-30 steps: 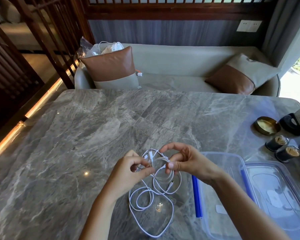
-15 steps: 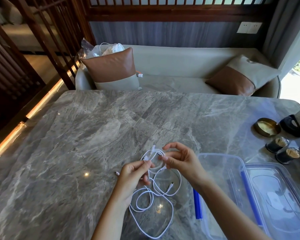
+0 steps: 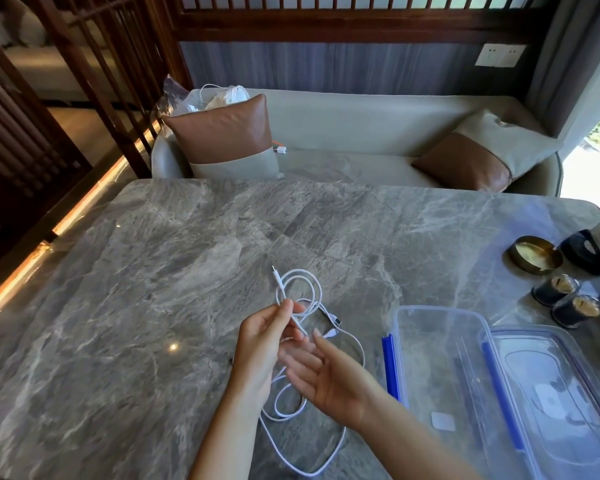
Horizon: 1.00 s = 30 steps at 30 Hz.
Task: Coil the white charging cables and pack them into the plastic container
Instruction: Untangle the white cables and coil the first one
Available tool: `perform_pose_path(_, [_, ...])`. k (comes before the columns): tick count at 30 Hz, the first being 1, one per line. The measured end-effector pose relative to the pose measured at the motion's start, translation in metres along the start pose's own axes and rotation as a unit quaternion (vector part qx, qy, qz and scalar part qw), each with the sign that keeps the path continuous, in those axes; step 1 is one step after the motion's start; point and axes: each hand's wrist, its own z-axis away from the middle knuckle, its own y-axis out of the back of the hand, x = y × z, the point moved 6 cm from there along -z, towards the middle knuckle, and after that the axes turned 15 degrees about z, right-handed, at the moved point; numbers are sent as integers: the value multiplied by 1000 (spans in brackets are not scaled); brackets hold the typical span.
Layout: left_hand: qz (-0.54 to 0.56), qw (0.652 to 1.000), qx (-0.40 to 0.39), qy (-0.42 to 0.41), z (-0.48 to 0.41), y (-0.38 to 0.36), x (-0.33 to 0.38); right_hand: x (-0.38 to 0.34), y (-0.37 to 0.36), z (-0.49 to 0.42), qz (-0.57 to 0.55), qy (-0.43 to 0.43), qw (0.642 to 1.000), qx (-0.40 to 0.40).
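Since half a second ago, both of my hands have shifted: my right hand (image 3: pixel 329 382) has let go of the coil and dropped nearer to me, fingers spread and palm up, touching nothing I can make out. My left hand (image 3: pixel 264 341) pinches the white charging cable (image 3: pixel 300 292) between thumb and fingertips just below one plug, which points up and away. Loose loops of that cable lie on the surface (image 3: pixel 153 306) under and between my hands, toward its near edge, with two more plugs just beyond my right fingertips. To my right, near that same edge, sits the plastic container (image 3: pixel 440 344), clear with blue clips, and touching its right side the lid (image 3: pixel 561 393). Small pale labels on both are too blurred to read. Farther right, near the surface's right edge, stand two small dark jars (image 3: pixel 565 299) and a brass dish (image 3: pixel 534 254).
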Motion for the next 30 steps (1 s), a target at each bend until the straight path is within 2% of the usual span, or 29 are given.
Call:
perform_pose_path(3, [-43, 999, -12, 1, 0, 3, 3, -4, 3, 3, -171, 4, 985, 17])
perform_pose_path(6, [-96, 995, -14, -11, 0, 5, 5, -11, 6, 6, -174, 25, 984, 22])
perform_pose_path(9, [-163, 986, -26, -23, -1, 6, 4, -21, 13, 7, -34, 85, 994, 67])
perform_pose_path(11, [-226, 973, -41, -28, -1, 7, 3, -32, 15, 12, 94, 152, 979, 101])
perform_pose_path(16, [-341, 935, -96, -27, -4, 10, 7, -54, 5, 35, 361, 284, 883, 97])
perform_pose_path(18, [-374, 919, -124, -29, -6, 10, 8, -61, 3, 38, 419, 306, 850, 98])
perform_pose_path(19, [-384, 913, -139, -26, -7, 9, 8, -63, 3, 38, 431, 304, 844, 97])
perform_pose_path(21, [-396, 902, -170, -13, -8, 9, 7, -64, 3, 36, 431, 281, 855, 67])
perform_pose_path(26, [-391, 890, -232, 38, -5, 6, 9, -56, 2, 33, 323, 190, 921, -102])
perform_pose_path(28, [-319, 917, -236, 37, 1, -1, 13, -56, 4, 32, 275, 176, 938, -114])
perform_pose_path(30, [-178, 960, -209, 59, 5, -4, 13, -56, 4, 30, 244, 171, 948, -114])
